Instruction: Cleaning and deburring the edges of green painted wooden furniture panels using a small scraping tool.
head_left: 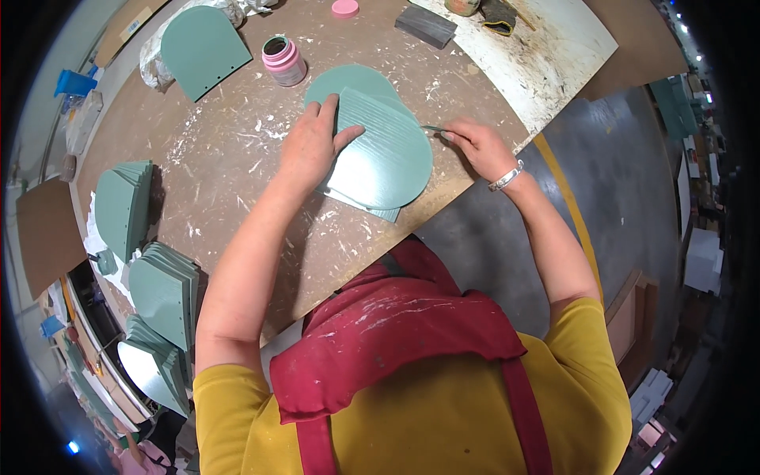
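Under our splayed left hand (310, 149), one round-ended green panel (383, 162) seems unfinished; our right hand (480, 149) pinches a slim tool (432, 128).

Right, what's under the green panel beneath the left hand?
Another round-ended green panel shows past its upper edge, and a green corner past its lower edge. The overlap is covered, so the count is unclear.

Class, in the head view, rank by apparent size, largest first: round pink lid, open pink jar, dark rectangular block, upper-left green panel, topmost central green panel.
Topmost central green panel
Upper-left green panel
Open pink jar and dark rectangular block: too alike to rank
Round pink lid
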Demonstrator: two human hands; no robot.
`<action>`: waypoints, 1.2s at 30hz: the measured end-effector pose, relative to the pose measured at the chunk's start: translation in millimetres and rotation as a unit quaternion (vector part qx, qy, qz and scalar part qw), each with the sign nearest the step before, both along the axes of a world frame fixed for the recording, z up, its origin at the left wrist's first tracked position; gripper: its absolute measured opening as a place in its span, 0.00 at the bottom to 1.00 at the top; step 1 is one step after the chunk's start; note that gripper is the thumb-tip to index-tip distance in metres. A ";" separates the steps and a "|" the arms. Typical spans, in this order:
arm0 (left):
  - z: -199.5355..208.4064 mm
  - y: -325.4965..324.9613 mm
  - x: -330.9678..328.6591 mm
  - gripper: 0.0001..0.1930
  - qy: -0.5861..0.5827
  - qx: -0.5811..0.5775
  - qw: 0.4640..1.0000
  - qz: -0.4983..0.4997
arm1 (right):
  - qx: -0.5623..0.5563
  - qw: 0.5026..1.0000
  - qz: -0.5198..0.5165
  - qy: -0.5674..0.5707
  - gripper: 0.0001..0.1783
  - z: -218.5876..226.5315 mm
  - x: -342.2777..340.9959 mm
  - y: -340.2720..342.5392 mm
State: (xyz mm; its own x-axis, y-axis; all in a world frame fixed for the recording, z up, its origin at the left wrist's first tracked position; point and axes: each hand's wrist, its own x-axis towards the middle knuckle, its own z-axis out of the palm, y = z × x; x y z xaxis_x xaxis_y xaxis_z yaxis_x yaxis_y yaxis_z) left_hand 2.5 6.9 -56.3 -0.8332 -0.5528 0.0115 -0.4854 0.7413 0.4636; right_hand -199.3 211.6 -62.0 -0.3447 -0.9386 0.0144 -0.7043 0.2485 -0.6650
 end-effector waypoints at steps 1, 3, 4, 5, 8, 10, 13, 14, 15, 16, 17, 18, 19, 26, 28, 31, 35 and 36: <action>0.5 0.1 0.5 0.34 -0.005 0.003 1.000 0.003 | -0.001 1.000 0.002 -0.002 0.10 0.8 -0.9 -3.2; 0.1 0.2 0.6 0.35 -0.011 0.006 1.000 0.006 | -0.015 0.998 0.045 0.051 0.09 3.4 -1.1 -8.9; -0.8 -0.3 0.5 0.35 -0.006 0.007 1.000 0.007 | -0.015 0.998 0.045 0.050 0.09 3.3 -2.0 -9.4; -1.4 -0.5 0.2 0.35 -0.002 0.007 1.000 0.007 | -0.017 0.996 0.055 0.063 0.09 3.2 -2.9 -9.4; 0.9 0.0 -0.7 0.34 -0.008 0.017 1.000 0.011 | -0.022 0.992 0.072 0.097 0.08 5.0 -2.6 -5.2; -0.1 -0.5 -1.5 0.34 -0.009 0.017 1.000 0.011 | -0.024 0.990 0.079 0.118 0.08 6.7 -0.3 0.1; 1.0 0.3 -1.6 0.34 -0.010 0.018 1.000 0.011 | -0.005 0.991 0.077 0.112 0.09 7.8 3.6 8.9; 1.5 0.4 -1.5 0.34 -0.010 0.020 1.000 0.012 | -0.023 0.991 0.085 0.097 0.08 5.6 5.3 12.7; 0.7 0.2 -1.5 0.34 -0.010 0.021 1.000 0.011 | -0.042 0.991 0.093 0.081 0.08 3.6 7.8 16.9; -1.0 -0.5 -0.8 0.35 -0.007 0.010 1.000 0.006 | -0.042 0.991 0.094 0.083 0.08 1.8 12.7 21.5; -2.0 -1.0 -0.1 0.35 -0.005 -0.001 1.000 0.001 | -0.006 0.994 0.019 -0.109 0.08 0.1 19.0 27.1; -2.3 -1.9 0.2 0.35 -0.004 -0.001 1.000 0.002 | 0.031 0.953 -0.057 -0.297 0.09 -0.1 24.7 31.5; -2.5 -1.8 -0.1 0.35 -0.004 -0.002 1.000 0.000 | 0.017 0.920 -0.093 -0.381 0.12 1.7 30.2 33.6; 1.7 3.7 0.1 0.34 -0.017 -0.008 1.000 0.004 | -0.011 0.872 -0.176 -0.456 0.15 -10.0 46.7 33.0; 0.6 4.9 1.7 0.34 -0.020 -0.009 1.000 0.010 | -0.035 0.853 -0.217 -0.472 0.15 -10.5 53.6 30.8; 0.5 8.2 3.3 0.34 -0.024 -0.009 0.999 0.019 | -0.070 0.854 -0.231 -0.460 0.16 -18.2 65.7 30.4; -2.6 10.5 3.0 0.35 -0.015 -0.031 0.999 0.017 | -0.056 0.847 -0.246 -0.468 0.15 -20.0 66.9 33.2; -2.5 10.6 2.9 0.35 -0.014 -0.030 0.999 0.016 | -0.050 0.888 -0.248 -0.383 0.14 -26.8 67.7 30.2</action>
State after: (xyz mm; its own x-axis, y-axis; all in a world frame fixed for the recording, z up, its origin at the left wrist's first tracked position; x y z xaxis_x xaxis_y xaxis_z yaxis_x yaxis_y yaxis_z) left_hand 5.4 17.6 -58.8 -0.8155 -0.5784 0.0224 -0.5215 0.7510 0.4050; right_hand -131.5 241.8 -88.8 -0.6601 -0.6759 -0.3279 0.1439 0.3146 -0.9382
